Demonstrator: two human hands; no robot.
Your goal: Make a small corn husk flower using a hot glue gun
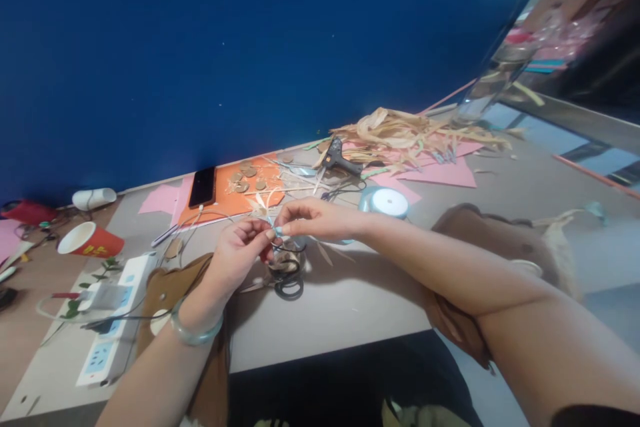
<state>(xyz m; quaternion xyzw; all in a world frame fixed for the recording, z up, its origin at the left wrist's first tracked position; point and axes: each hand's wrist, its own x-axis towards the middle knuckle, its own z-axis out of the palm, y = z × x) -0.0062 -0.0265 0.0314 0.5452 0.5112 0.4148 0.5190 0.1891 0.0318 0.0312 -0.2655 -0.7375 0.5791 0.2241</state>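
Note:
My left hand [239, 247] pinches a small light-blue strip [279, 231] between thumb and fingers, above the table. Close against it, my right hand [311, 219] has its thumb and forefinger closed on the same strip. Pale, thin leaf-like pieces [261, 201] stick up just behind the fingertips; whether they are joined to the strip I cannot tell. Directly below the hands lie dark-handled scissors [290, 288], partly hidden, beside a bundle with black cord. A pale bangle [197, 333] circles my left wrist.
A glue gun [341, 159], dried husks [395, 130] and pink paper [453, 172] lie at the back. A phone [203, 187] and wood slices [243, 185] rest on orange paper [225, 201]. At left are a red cup [100, 242] and power strip [114, 328]; brown bags [480, 230] flank me.

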